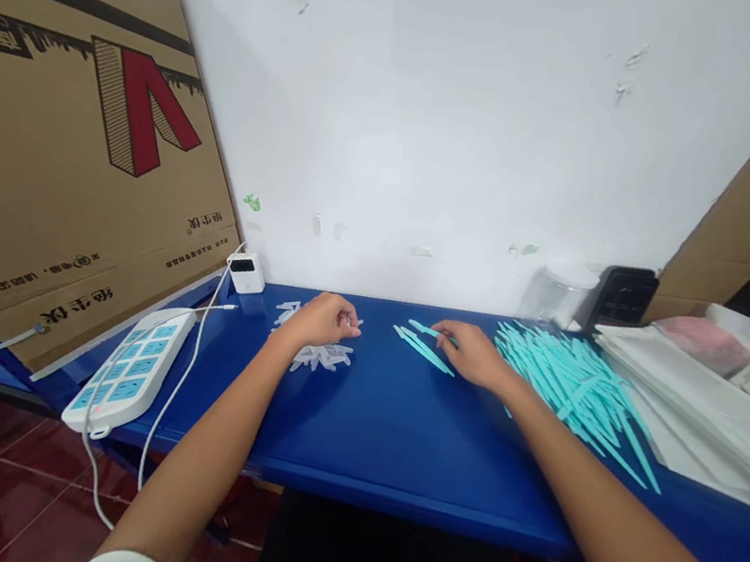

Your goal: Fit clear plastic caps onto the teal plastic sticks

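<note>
My left hand rests on the blue table over a small heap of clear white plastic caps, its fingers curled in a pinch among them; what they hold is too small to name. My right hand lies palm down beside a few loose teal plastic sticks, fingertips closed on one of them. A large pile of the same teal sticks spreads just right of that hand.
A white power strip with cables hangs over the table's left edge, near a white charger. A big cardboard sheet leans at left. Stacked clear bags, a clear jar and a black box sit at right.
</note>
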`<state>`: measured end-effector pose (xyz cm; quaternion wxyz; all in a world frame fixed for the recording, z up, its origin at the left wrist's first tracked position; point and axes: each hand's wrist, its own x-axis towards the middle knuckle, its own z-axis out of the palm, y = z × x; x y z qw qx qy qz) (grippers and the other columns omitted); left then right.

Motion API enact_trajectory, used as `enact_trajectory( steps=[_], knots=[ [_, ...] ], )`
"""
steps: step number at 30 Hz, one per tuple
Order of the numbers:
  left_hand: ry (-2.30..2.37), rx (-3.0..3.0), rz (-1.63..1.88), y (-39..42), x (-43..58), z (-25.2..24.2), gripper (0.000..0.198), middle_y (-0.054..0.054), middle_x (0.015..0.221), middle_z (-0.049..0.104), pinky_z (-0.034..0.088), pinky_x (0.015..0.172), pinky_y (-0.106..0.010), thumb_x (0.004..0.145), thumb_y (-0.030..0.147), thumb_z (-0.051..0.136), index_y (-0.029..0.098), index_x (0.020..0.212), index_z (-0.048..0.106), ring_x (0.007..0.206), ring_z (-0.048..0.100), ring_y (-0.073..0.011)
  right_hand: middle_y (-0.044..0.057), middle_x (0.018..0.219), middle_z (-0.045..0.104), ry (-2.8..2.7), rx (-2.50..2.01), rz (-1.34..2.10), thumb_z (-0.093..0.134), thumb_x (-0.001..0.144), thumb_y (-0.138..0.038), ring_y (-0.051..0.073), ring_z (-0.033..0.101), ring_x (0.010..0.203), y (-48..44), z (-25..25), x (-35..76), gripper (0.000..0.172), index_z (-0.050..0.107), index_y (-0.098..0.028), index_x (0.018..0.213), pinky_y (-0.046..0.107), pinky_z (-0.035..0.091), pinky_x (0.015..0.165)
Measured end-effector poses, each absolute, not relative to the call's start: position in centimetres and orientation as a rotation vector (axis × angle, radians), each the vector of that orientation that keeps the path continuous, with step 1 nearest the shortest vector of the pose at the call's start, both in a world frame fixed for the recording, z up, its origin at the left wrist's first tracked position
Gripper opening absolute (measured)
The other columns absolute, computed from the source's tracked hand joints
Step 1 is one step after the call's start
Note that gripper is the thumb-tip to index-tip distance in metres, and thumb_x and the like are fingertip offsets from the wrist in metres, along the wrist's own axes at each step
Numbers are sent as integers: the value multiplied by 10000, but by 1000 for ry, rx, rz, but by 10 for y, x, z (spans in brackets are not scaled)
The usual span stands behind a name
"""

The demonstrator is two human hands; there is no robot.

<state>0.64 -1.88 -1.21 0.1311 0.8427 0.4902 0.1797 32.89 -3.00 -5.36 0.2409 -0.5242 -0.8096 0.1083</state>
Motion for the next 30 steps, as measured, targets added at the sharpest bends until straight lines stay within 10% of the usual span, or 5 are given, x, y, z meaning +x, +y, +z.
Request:
enact_trajectory(
  steps=[11, 30],
  knots=[
    [1262, 2375, 207, -15, -1, -19, 291, -66, 909, 744, 473, 650, -260, 713, 421, 822, 214, 916, 797, 835, 690, -210, 120, 1114, 749, -2183, -1343, 104, 499, 1013, -312, 245, 679, 997, -24, -49, 338, 308, 742, -172, 1139, 344, 492, 903],
    [1226, 2598, 488, -17, 32, -45, 284, -77, 1002, 741, 481, 767, -301, 956, 256, 546, 193, 1170, 721, 893, 673, -216, 141, 949, 764, -1832, -2272, -135, 704, 798, -379, 303, 707, 900, -13, -31, 434, 245, 799, -223, 961, 356, 481, 721]
  ],
)
